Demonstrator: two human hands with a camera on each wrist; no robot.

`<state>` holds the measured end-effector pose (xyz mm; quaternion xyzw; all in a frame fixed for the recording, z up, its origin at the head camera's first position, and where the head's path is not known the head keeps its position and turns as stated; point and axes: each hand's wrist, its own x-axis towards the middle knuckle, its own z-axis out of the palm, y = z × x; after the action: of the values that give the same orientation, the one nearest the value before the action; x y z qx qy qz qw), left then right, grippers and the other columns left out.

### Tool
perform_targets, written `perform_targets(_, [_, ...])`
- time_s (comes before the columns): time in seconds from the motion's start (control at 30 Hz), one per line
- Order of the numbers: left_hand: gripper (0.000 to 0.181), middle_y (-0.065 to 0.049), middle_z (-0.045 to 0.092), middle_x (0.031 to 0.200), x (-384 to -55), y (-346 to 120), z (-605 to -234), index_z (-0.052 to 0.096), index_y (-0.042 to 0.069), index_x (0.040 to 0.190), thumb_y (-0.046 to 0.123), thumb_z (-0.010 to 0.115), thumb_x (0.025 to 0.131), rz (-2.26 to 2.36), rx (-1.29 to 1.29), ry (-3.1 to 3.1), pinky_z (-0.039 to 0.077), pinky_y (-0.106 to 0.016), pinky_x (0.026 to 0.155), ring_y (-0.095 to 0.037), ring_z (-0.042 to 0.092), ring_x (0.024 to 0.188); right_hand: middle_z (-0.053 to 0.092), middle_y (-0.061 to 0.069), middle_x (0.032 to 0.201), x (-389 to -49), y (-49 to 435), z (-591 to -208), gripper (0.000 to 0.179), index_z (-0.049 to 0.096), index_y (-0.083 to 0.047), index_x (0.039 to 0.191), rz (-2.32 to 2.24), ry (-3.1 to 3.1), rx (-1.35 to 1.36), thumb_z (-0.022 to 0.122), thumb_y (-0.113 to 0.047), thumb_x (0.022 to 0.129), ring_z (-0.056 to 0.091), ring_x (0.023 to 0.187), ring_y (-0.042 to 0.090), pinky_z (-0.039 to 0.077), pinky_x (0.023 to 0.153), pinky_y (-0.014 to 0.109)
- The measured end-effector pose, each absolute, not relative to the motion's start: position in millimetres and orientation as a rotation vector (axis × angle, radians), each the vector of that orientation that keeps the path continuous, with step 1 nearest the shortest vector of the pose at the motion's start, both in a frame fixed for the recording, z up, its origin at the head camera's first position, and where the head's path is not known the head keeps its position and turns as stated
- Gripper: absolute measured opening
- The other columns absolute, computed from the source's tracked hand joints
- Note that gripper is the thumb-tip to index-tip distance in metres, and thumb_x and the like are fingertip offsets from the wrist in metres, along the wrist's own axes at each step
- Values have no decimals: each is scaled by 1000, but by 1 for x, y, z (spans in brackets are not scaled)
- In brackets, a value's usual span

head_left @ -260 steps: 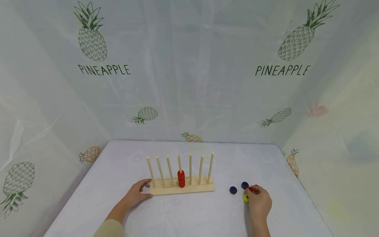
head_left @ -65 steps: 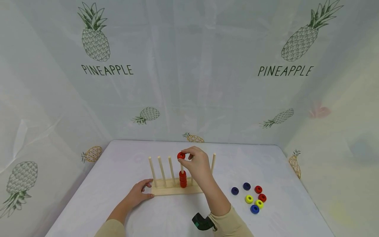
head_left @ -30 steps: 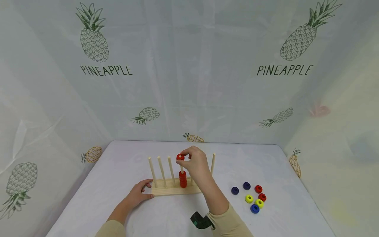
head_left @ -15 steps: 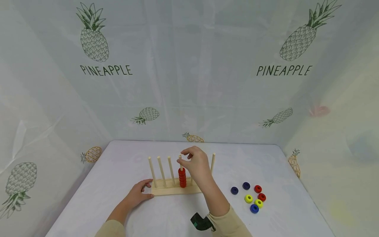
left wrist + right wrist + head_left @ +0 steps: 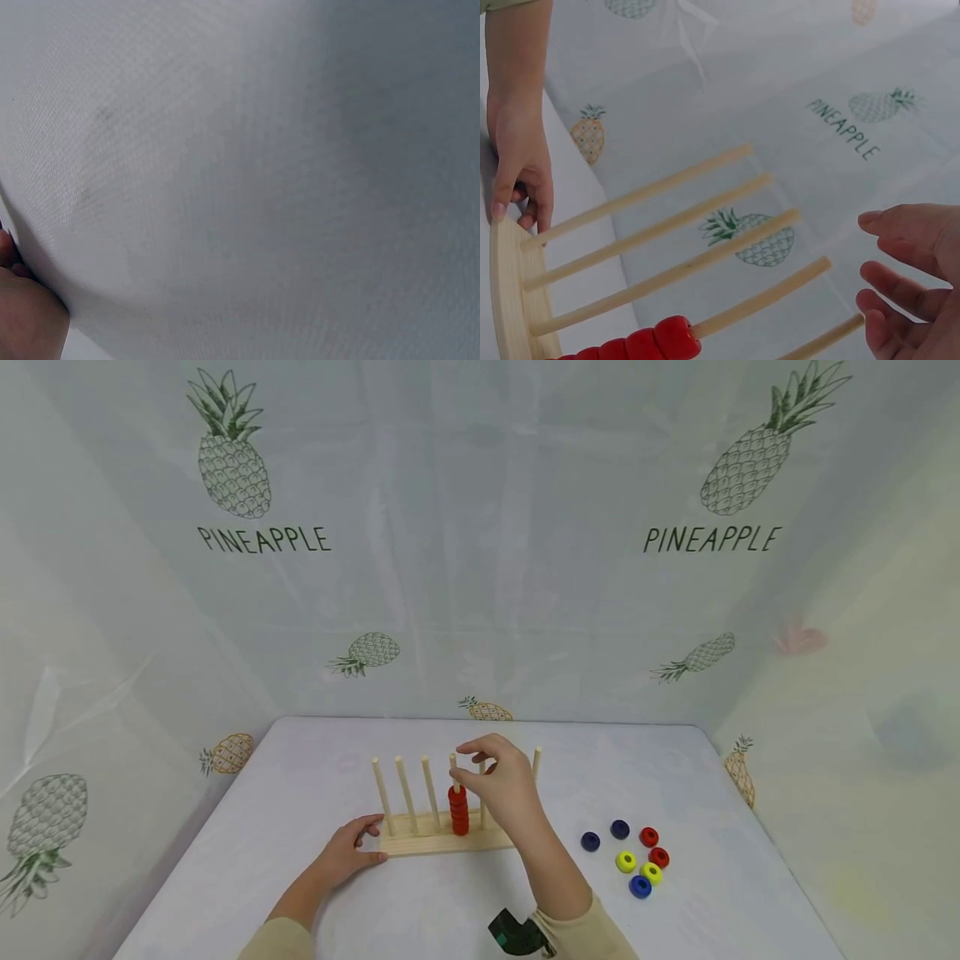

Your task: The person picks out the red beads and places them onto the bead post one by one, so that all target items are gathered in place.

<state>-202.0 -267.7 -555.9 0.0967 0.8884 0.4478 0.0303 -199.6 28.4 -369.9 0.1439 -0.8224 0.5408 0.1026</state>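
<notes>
A wooden peg stand (image 5: 420,843) with a row of upright pegs stands on the table. Red beads (image 5: 459,811) are stacked on its middle peg; in the right wrist view the stack (image 5: 676,339) leaves the peg's upper part bare. My left hand (image 5: 351,850) holds the stand's left end between thumb and fingers, and only a sliver of a hand (image 5: 30,319) shows in the left wrist view. Beside the middle peg's top, my right hand (image 5: 504,781) has its fingers spread with nothing between them. It hides part of the right-hand pegs.
Loose beads lie on the table right of the stand: dark blue beads (image 5: 590,842), red beads (image 5: 648,837), yellow beads (image 5: 626,861) and a blue bead (image 5: 641,887). A pineapple-print cloth (image 5: 480,568) hangs behind the table (image 5: 420,910).
My right hand brought a red bead from the loose group to the middle peg and let it go; it dropped onto the stack. My left hand stayed at the stand's end.
</notes>
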Motion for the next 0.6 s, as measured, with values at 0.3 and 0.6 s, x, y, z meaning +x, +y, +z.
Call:
perform_targets(0.3, [66, -4, 56, 102, -202, -269, -557, 52, -8, 132, 10, 83, 76, 1394, 295, 2730, 33, -27, 71, -14, 37, 80, 64, -5, 99, -195, 37, -370, 22, 74, -15, 99, 1618, -2429, 385, 81, -11, 79, 59, 93, 24, 50, 73, 31])
perform_targets(0.6, [66, -5, 55, 102, -202, -268, -557, 52, -9, 131, 9, 83, 76, 1403, 311, 2723, 33, -27, 70, -15, 37, 80, 65, -2, 97, -192, 44, -375, 21, 74, -13, 99, 1615, -2435, 354, 81, -10, 79, 58, 89, 20, 49, 72, 32])
